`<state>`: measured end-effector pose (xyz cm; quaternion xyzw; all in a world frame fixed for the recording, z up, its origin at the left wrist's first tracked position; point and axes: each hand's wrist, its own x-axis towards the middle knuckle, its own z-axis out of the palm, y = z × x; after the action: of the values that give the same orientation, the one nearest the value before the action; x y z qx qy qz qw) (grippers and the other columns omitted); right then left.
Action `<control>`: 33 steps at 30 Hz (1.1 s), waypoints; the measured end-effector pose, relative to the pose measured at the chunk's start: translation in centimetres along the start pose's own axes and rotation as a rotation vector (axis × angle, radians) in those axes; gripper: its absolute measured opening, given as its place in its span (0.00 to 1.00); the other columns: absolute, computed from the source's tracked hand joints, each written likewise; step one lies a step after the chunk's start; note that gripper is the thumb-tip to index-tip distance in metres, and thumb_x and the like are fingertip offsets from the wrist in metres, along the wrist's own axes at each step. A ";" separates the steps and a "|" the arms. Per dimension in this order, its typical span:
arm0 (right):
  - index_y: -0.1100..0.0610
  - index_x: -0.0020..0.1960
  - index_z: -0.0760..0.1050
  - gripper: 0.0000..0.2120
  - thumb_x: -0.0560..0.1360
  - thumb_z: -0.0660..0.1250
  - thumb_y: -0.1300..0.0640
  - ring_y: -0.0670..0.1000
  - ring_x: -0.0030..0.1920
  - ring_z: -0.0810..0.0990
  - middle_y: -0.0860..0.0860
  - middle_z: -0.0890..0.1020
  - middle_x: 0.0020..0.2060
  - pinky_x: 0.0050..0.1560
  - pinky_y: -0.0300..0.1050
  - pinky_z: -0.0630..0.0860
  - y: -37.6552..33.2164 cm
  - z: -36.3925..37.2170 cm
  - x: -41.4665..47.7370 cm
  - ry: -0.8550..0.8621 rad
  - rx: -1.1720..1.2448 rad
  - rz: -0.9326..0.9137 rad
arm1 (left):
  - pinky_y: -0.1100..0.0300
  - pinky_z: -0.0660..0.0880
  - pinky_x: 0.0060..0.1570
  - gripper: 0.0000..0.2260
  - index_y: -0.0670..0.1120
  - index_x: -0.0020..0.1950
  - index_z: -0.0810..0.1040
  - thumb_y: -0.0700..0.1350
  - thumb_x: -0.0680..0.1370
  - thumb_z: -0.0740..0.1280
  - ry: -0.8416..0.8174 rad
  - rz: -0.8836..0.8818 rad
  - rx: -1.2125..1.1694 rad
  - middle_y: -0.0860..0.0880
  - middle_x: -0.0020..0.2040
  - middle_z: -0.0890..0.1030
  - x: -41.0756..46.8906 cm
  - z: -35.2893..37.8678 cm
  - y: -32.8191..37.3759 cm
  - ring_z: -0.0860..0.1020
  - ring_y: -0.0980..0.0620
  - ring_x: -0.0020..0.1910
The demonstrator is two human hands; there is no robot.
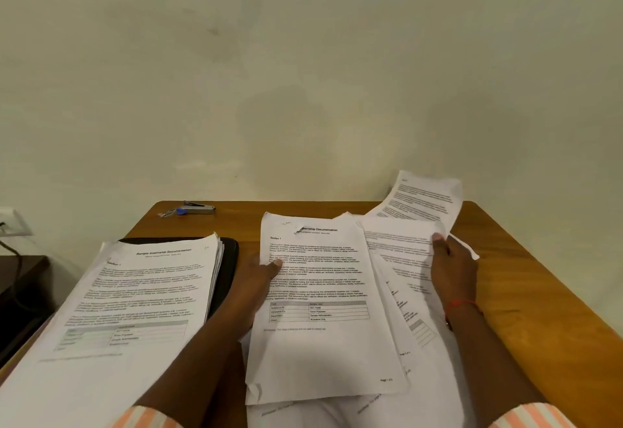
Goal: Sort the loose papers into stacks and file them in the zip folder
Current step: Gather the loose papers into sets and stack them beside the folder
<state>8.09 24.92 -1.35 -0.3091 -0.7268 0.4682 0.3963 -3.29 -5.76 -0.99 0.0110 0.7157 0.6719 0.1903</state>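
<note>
1. Fingers of our left hand (258, 276) slip under the left edge of the top sheet (320, 296), where we cannot see them. The thumb lies flat on its printed face, so the hand pinches that sheet.
2. Our right hand (453, 269) grips the loose papers (397, 259) at their right edge, thumb on top and the other fingers hidden behind them. One page curls upward toward 1 o'clock.
3. We read "Internship Documentation" on the top sheet, which lies at the middle of the table (526, 279) over more fanned pages that spread toward 6 o'clock.
4. At 9 o'clock from it sits a thick stack (135, 299) of similar printed pages. It rests on the black zip folder (231, 259), which lies flat and shows only along the stack's right side and far edge.
5. A stapler (199, 207) lies at 11 o'clock near the table's far edge, well apart from the papers.
6. A red thread (462, 304) circles our right wrist, and striped sleeves (529, 416) show at 6 o'clock.
7. A wall socket (10, 222) sits at far 9 o'clock, off the table.
</note>
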 end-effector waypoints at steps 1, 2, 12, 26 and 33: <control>0.60 0.55 0.80 0.12 0.84 0.60 0.55 0.51 0.46 0.80 0.52 0.82 0.47 0.46 0.45 0.74 0.2 -0.1 0.3 0.031 0.025 0.024 | 0.51 0.83 0.40 0.09 0.45 0.63 0.78 0.43 0.83 0.67 -0.002 0.000 0.002 0.46 0.52 0.86 0.0 0.0 0.0 0.87 0.46 0.45; 0.60 0.55 0.80 0.10 0.83 0.62 0.56 0.53 0.48 0.80 0.52 0.83 0.48 0.50 0.48 0.76 0.4 -0.2 0.6 0.046 0.034 0.052 | 0.50 0.84 0.41 0.09 0.45 0.63 0.78 0.44 0.83 0.67 -0.001 0.001 0.005 0.46 0.52 0.86 0.0 0.0 0.0 0.87 0.46 0.46; 0.59 0.50 0.80 0.12 0.69 0.79 0.64 0.56 0.49 0.83 0.57 0.85 0.54 0.49 0.51 0.80 1.6 -0.5 0.4 -0.043 -0.139 0.126 | 0.44 0.84 0.49 0.10 0.46 0.63 0.77 0.44 0.83 0.67 0.012 -0.010 0.005 0.45 0.54 0.86 0.1 0.1 0.0 0.86 0.44 0.48; 0.67 0.59 0.77 0.26 0.85 0.54 0.45 0.63 0.51 0.80 0.65 0.82 0.52 0.52 0.48 0.75 0.8 -2.5 1.7 0.612 0.007 -0.102 | 0.52 0.83 0.38 0.07 0.47 0.61 0.77 0.43 0.83 0.66 0.005 0.011 -0.020 0.47 0.52 0.86 -0.5 0.2 0.4 0.87 0.46 0.45; 0.56 0.73 0.70 0.19 0.82 0.61 0.60 0.44 0.60 0.80 0.48 0.78 0.64 0.56 0.34 0.78 0.1 -3.5 1.9 0.687 0.742 0.136 | 0.54 0.83 0.37 0.07 0.47 0.60 0.78 0.43 0.83 0.66 -0.018 0.006 -0.031 0.47 0.52 0.86 -0.6 0.1 0.5 0.87 0.47 0.45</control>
<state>10.19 28.01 -0.02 -0.3303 -0.3174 0.5909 0.6640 -2.81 -5.78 -0.34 0.0164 0.7036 0.6832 0.1946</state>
